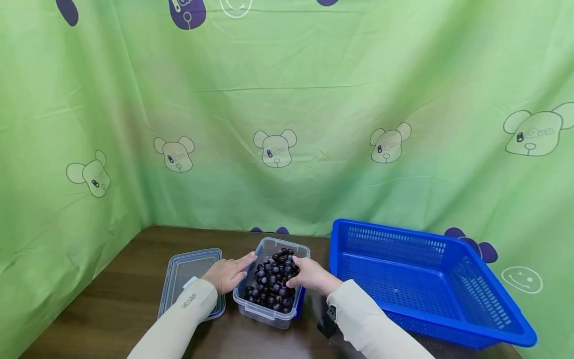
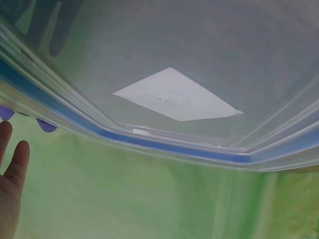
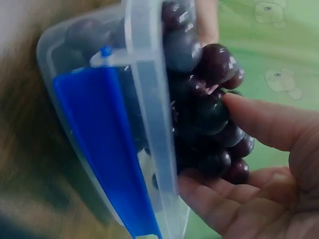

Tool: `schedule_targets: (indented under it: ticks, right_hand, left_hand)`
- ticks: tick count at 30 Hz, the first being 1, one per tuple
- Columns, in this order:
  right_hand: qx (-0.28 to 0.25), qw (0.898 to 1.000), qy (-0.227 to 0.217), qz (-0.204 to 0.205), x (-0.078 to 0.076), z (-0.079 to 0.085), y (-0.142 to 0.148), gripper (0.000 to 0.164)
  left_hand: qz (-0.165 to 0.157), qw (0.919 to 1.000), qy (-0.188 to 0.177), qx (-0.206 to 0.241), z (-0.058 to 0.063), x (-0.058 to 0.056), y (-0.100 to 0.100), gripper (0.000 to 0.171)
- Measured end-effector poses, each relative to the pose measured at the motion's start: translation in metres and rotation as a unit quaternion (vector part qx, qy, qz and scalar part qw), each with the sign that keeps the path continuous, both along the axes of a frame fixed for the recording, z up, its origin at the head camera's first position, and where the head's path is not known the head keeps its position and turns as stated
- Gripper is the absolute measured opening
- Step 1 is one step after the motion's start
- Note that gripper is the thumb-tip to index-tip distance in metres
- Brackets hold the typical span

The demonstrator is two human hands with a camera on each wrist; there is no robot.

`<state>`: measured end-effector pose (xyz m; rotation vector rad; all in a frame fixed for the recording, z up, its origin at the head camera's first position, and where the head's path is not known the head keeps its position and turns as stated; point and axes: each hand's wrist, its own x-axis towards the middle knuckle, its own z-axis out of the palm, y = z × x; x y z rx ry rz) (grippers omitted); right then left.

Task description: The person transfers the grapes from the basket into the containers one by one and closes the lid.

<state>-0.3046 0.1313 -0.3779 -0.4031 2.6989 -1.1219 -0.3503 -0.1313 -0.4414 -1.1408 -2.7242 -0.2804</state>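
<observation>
A clear plastic food container (image 1: pixel 262 313) stands on the table, with a bunch of dark purple grapes (image 1: pixel 272 281) heaped in it up to the rim. My right hand (image 1: pixel 311 275) grips the bunch from the right side. In the right wrist view, the thumb lies on one grape (image 3: pixel 209 114) and the fingers curl in around the others. My left hand (image 1: pixel 226 274) has its fingers stretched out at the container's left rim. Under the left wrist lies the clear lid (image 1: pixel 193 262) with a blue seal; the left wrist view shows a white label (image 2: pixel 174 97) on it.
A large blue plastic basket (image 1: pixel 403 274) stands to the right of the container on the brown table (image 1: pixel 112 294). A blue latch (image 3: pixel 99 134) hangs along the container's right side. Behind everything hangs a green curtain (image 1: pixel 323 194) with bear prints.
</observation>
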Motion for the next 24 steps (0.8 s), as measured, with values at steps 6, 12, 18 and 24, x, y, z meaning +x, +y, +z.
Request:
schedule_targets:
  ticks: [6, 12, 18, 24]
  right_hand:
    - [0.131, 0.991, 0.024, 0.005, 0.002, -0.006, -0.007, 0.07]
    - [0.188, 0.982, 0.029, -0.013, 0.004, -0.014, -0.009, 0.059]
    - [0.201, 0.979, 0.021, -0.026, 0.001, -0.009, -0.009, 0.059]
    - [0.181, 0.983, 0.028, 0.008, -0.003, 0.011, -0.001, 0.035]
  left_hand:
    - [-0.009, 0.9999, 0.008, 0.0, -0.004, 0.0, -0.001, 0.049]
    - [-0.009, 0.9999, 0.008, 0.003, -0.004, 0.0, -0.001, 0.049]
    - [-0.004, 0.9999, 0.011, 0.008, -0.002, -0.002, -0.001, 0.049]
    - [-0.008, 0.9999, 0.015, 0.004, -0.002, -0.004, -0.002, 0.049]
